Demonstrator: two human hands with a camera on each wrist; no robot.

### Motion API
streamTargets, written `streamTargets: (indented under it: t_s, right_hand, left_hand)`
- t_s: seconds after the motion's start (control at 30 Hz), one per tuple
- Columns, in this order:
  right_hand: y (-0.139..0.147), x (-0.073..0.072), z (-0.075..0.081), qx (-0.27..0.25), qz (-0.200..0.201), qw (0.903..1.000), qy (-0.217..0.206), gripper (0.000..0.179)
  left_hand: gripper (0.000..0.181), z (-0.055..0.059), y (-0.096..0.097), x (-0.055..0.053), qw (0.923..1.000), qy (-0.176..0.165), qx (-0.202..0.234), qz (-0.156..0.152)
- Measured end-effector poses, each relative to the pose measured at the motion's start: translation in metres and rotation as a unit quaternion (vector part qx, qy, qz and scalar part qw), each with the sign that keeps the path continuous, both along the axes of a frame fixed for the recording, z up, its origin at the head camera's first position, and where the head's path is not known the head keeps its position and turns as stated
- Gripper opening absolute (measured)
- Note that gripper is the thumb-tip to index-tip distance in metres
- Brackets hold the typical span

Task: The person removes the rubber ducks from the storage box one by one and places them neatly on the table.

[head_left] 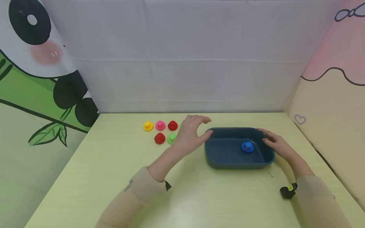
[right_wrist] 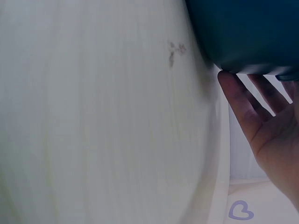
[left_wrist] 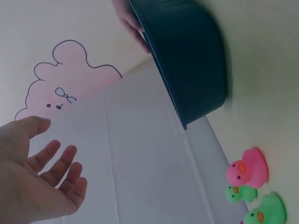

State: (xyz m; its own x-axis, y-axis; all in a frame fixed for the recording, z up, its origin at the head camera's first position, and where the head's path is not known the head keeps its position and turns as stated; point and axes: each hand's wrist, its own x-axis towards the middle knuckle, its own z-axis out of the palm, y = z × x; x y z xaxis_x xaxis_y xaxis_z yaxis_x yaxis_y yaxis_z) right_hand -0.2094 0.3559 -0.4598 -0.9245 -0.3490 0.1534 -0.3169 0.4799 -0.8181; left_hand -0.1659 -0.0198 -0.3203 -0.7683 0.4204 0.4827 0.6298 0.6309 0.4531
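A dark blue-green plastic tub (head_left: 225, 155) sits on the table, with a small blue rubber duck (head_left: 247, 147) inside. My right hand (head_left: 278, 144) holds the tub's right rim; in the right wrist view its fingers (right_wrist: 243, 102) meet the outer wall from below. Beside the tub's left end my left hand (head_left: 188, 133) is raised with nothing in it, fingers spread apart and bent loosely. Left of that hand stand small ducks: yellow (head_left: 148, 126), pink (head_left: 160, 125), red (head_left: 172, 125), another red (head_left: 159, 138) and green (head_left: 171, 138), the last partly covered by the hand.
The pale wooden table (head_left: 94, 177) meets a white sheet (head_left: 194, 82) at its back edge. Cartoon-printed panels stand at left and right. A small black device (head_left: 288, 192) is strapped at my right wrist. The left wrist view shows another green duck (left_wrist: 240, 192) behind the pink one.
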Motion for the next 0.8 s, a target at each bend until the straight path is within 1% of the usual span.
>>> streamTargets:
  t_s: [0.2,0.33,0.5,0.63,0.8]
  right_hand:
    - [0.0,-0.001,0.0,0.004,0.0,1.0,0.0,0.048]
    - [0.0,-0.001,0.0,0.005,-0.001,1.0,-0.004,0.048]
    - [0.0,-0.002,0.0,0.005,-0.001,1.0,-0.004,0.048]
    - [0.0,-0.002,0.0,0.006,0.0,1.0,-0.001,0.048]
    - [0.0,-0.002,-0.001,0.003,0.002,1.0,0.003,0.048]
  left_hand:
    - [0.035,-0.002,0.015,-0.001,0.9997,0.002,0.002,-0.023]
    - [0.036,-0.004,0.024,-0.003,0.9994,0.001,-0.004,-0.036]
    - [0.04,-0.008,0.035,-0.006,0.9986,-0.017,-0.026,-0.042]
    - [0.043,-0.014,0.043,-0.011,0.9974,-0.027,-0.049,-0.045]
    - [0.046,-0.024,0.053,-0.018,0.9954,-0.028,-0.071,-0.057]
